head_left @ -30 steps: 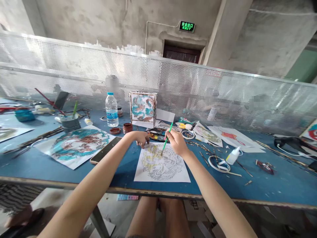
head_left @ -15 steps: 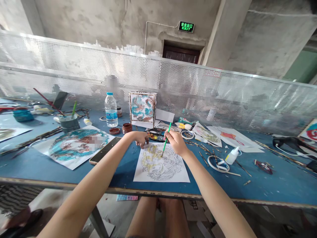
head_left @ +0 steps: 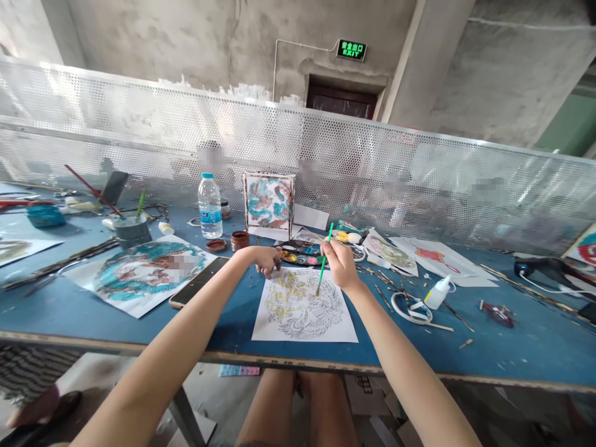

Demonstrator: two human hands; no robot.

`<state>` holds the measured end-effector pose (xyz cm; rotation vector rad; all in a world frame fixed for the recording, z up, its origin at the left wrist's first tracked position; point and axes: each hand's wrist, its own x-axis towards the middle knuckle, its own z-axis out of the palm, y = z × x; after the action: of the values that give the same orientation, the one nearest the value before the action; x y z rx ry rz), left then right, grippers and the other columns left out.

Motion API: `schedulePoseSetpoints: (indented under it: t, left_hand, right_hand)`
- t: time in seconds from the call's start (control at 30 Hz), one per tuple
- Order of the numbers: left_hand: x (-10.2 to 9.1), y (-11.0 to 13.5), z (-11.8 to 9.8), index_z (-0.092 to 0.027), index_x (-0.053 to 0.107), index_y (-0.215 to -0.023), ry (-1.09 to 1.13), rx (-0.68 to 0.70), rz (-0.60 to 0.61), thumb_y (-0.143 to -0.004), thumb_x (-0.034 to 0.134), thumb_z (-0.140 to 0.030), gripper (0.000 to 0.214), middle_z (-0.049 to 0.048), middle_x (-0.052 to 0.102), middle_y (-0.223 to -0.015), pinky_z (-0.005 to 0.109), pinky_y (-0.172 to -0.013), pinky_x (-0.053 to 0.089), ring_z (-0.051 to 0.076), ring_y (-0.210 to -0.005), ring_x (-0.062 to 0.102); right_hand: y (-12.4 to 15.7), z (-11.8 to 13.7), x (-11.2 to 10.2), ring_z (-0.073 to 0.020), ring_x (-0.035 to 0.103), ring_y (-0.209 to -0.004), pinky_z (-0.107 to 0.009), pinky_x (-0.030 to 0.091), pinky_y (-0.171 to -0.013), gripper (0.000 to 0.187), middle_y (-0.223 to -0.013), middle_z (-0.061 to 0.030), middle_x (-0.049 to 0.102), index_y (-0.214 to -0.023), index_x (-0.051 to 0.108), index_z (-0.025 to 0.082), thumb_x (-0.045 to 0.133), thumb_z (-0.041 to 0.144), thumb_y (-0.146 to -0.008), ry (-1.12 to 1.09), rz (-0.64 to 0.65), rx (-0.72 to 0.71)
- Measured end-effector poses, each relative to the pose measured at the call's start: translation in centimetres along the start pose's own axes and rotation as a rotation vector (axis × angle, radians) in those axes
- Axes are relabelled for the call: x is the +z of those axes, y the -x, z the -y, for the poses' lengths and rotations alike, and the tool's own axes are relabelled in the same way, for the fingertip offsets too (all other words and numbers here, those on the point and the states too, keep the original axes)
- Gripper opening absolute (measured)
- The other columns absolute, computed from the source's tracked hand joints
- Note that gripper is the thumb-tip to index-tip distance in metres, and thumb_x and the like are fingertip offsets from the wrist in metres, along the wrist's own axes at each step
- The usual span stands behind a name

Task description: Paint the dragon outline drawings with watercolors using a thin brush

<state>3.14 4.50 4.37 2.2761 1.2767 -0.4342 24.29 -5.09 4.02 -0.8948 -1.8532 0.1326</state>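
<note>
My right hand [head_left: 339, 261] is closed in a pinch round a thin green paintbrush [head_left: 325, 259]. Its dark tip meets a white sheet of paper [head_left: 335, 334], on the right half of a round, detailed line drawing. Yellow colour covers much of the drawing's left part; the right part shows only dark lines. At the sheet's upper left corner rests my left hand [head_left: 266, 259], fingers bent downward and slightly apart, pressing on the paper with nothing held. Just behind the sheet, between my hands, lies a paint palette [head_left: 302, 256] with several colours.
A phone [head_left: 198, 284] and a painted teal-and-brown sheet [head_left: 139, 307] lie to the left. Behind stand a water bottle [head_left: 210, 211], a brown paint jar [head_left: 240, 240] and a framed painting [head_left: 270, 202]. On the right are a glue bottle [head_left: 437, 293], a tape ring [head_left: 412, 320] and scattered twigs.
My right hand has moved a little to the right with the paintbrush, and the tip now touches further right on the drawing. My left hand stays at the corner.
</note>
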Motion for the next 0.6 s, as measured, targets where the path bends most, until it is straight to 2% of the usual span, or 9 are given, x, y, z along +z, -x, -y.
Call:
schedulePoseSetpoints:
  t: [0.2, 0.33, 0.43, 0.6]
  left_hand:
    - [-0.1, 0.0, 0.1, -0.010, 0.059, -0.110, 0.001, -0.005, 0.004, -0.051, 0.063, -0.018, 0.060, 0.0094, 0.065, -0.080, 0.021, -0.048, 0.047, 0.014, -0.057, 0.055]
    - [0.0, -0.3, 0.2, -0.009, 0.059, -0.110, 0.016, -0.004, 0.004, -0.051, 0.061, -0.016, 0.059, 0.0089, 0.065, -0.078, 0.021, -0.048, 0.046, 0.014, -0.056, 0.054]
    - [0.1, -0.4, 0.3, -0.009, 0.059, -0.109, 0.018, -0.004, 0.007, -0.050, 0.061, -0.016, 0.059, 0.0084, 0.065, -0.076, 0.021, -0.047, 0.046, 0.014, -0.055, 0.054]
    - [0.1, -0.4, 0.4, -0.011, 0.060, -0.108, 0.014, 0.007, 0.000, -0.050, 0.061, -0.017, 0.058, 0.0081, 0.065, -0.079, 0.020, -0.046, 0.045, 0.012, -0.054, 0.052]
  right_hand:
    - [0.2, 0.0, 0.5, -0.0158, 0.047, -0.061, -0.027, 0.033, -0.058, 0.034, -0.063, -0.0024, 0.048, -0.066, 0.042, 0.020, 0.029, 0.037, -0.093, 0.086, 0.111, -0.055]
    - [0.3, 0.4, 1.0, -0.0168, 0.050, -0.066, -0.028, 0.035, -0.062, 0.034, -0.068, -0.0043, 0.053, -0.069, 0.046, 0.020, 0.029, 0.037, -0.093, 0.087, 0.134, -0.079]
    - [0.4, 0.5, 0.9, -0.0161, 0.048, -0.062, -0.028, 0.034, -0.061, 0.035, -0.065, -0.0034, 0.051, -0.068, 0.045, 0.020, 0.028, 0.037, -0.093, 0.070, 0.172, -0.082]
    - [0.3, 0.4, 0.4, -0.0166, 0.047, -0.062, -0.028, 0.033, -0.059, 0.036, -0.064, -0.0038, 0.049, -0.066, 0.043, 0.020, 0.028, 0.038, -0.093, 0.108, 0.097, -0.115]
